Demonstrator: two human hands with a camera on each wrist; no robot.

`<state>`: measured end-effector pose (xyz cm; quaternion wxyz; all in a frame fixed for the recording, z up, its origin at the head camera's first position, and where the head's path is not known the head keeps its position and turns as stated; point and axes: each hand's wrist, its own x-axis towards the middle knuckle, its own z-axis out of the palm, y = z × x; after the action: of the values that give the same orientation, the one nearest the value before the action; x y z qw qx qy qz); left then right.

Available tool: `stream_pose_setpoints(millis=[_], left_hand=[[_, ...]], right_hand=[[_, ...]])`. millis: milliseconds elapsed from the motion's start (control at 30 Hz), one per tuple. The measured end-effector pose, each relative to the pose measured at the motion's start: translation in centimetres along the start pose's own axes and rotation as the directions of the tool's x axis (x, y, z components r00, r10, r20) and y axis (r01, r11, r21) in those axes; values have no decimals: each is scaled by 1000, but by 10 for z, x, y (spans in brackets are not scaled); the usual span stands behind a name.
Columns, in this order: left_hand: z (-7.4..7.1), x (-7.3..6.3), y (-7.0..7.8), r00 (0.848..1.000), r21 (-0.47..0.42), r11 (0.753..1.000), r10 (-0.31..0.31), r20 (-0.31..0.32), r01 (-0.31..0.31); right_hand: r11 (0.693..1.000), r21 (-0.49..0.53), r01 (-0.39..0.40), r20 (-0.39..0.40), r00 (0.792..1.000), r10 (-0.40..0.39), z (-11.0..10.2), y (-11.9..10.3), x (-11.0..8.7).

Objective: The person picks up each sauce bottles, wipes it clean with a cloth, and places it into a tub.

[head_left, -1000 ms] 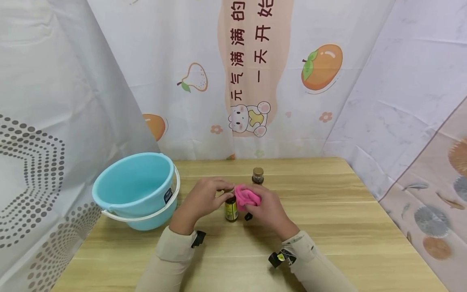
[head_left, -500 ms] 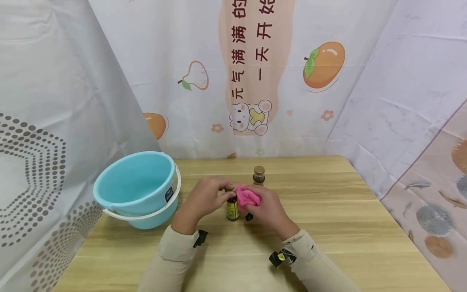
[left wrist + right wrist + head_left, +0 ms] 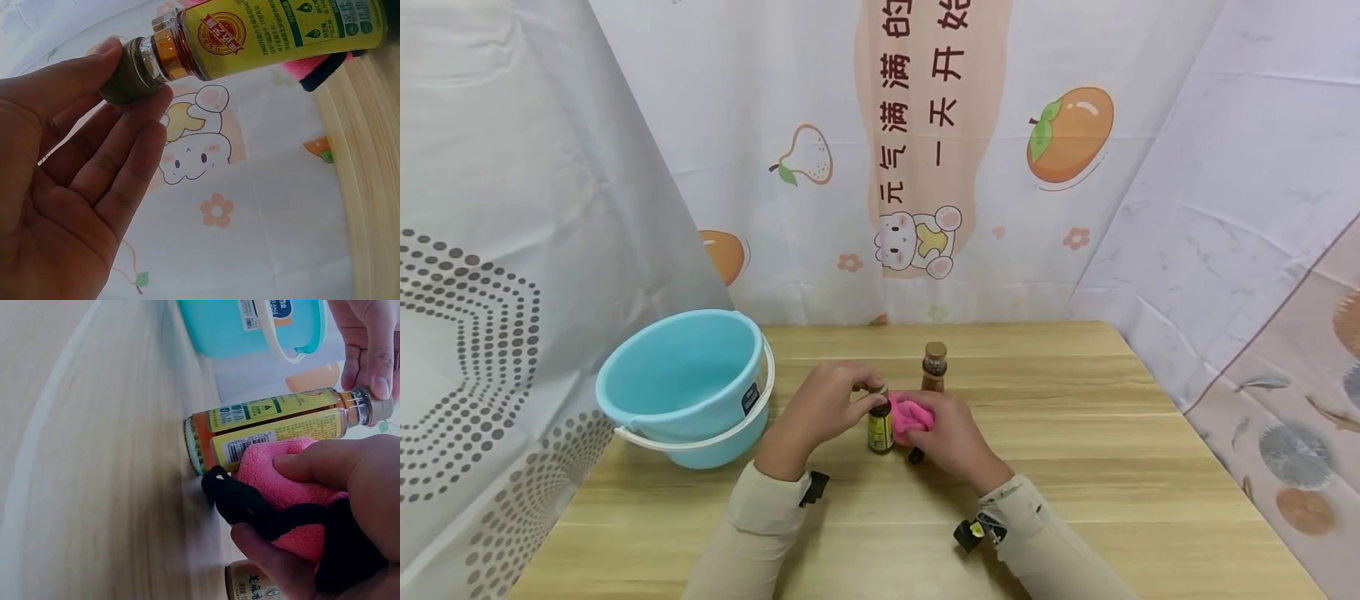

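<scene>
A small glass oil bottle (image 3: 881, 432) with a yellow-green label stands upright on the table. My left hand (image 3: 829, 410) pinches its dark cap (image 3: 129, 73) between thumb and fingers, as the left wrist view shows closely. From the other side, my right hand (image 3: 953, 435) grips a bunched pink cloth (image 3: 913, 417) with black edging. In the right wrist view the cloth (image 3: 275, 464) lies against the bottle's label, beside the barcode. Behind the right hand a second, taller bottle (image 3: 934, 377) with a gold-brown cap is partly hidden.
A light blue bucket (image 3: 681, 362) with a white handle stands at the left of the wooden table (image 3: 1075, 467). A printed white curtain (image 3: 737, 100) hangs behind the table's back edge, and more patterned sheets hang at both sides.
The right hand has moved the pink cloth slightly down along the bottle's side. The left hand keeps its pinch on the cap. The whole head view has shifted a little.
</scene>
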<state>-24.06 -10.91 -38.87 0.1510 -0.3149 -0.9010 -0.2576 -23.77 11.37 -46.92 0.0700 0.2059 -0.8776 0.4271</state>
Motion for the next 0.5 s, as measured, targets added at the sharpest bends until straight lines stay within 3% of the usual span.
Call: stream_pose_setpoints(millis=[500], left_hand=[[2, -1, -2, 1000, -35, 999, 14, -12, -14]], right_hand=[[995, -95, 8, 55, 998, -3, 4, 7, -2]])
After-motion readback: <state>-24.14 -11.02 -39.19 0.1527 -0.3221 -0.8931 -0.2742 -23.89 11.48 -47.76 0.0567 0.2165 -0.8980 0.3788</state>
